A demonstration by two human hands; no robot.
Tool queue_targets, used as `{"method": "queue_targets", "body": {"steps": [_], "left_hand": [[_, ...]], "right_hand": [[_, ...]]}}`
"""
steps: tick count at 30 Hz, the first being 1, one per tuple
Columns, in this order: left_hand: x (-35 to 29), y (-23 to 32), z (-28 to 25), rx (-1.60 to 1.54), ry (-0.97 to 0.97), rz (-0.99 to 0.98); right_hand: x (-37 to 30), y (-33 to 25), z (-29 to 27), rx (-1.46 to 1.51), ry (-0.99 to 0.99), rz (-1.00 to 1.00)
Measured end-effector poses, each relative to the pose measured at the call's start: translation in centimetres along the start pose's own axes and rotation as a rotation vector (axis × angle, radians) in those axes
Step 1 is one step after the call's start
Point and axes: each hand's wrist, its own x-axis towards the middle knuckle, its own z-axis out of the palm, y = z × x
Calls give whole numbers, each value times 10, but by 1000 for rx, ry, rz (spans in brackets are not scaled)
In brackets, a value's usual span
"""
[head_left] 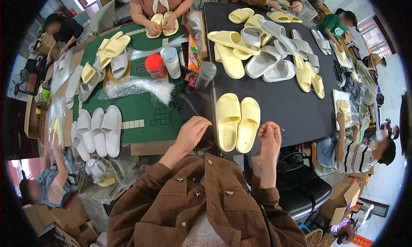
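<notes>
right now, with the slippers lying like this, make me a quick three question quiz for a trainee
1. Multiple choice: what lies between the left hand and the right hand?
A) a roll of tape
B) two yellow slippers
C) a pair of scissors

2. True or false: the red jar stands on the green tabletop.

3. Fill in: on the black tabletop, the slipper heap mixes yellow and ____ slippers.

Key: 1 B; 2 true; 3 grey.
</notes>
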Motion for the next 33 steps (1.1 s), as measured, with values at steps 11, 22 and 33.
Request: {"method": "queue_targets", "body": {"steps": [11, 22, 33], "left_hand": [[-33, -21, 6, 43, -111, 13], [-25, -16, 78, -127, -470, 78], [-10, -33, 140, 188, -276, 9]], "right_hand": [[-20, 21, -31, -262, 88, 41], [-7, 66, -64, -618, -56, 195], [47, 106, -43, -1064, -214, -358]]}}
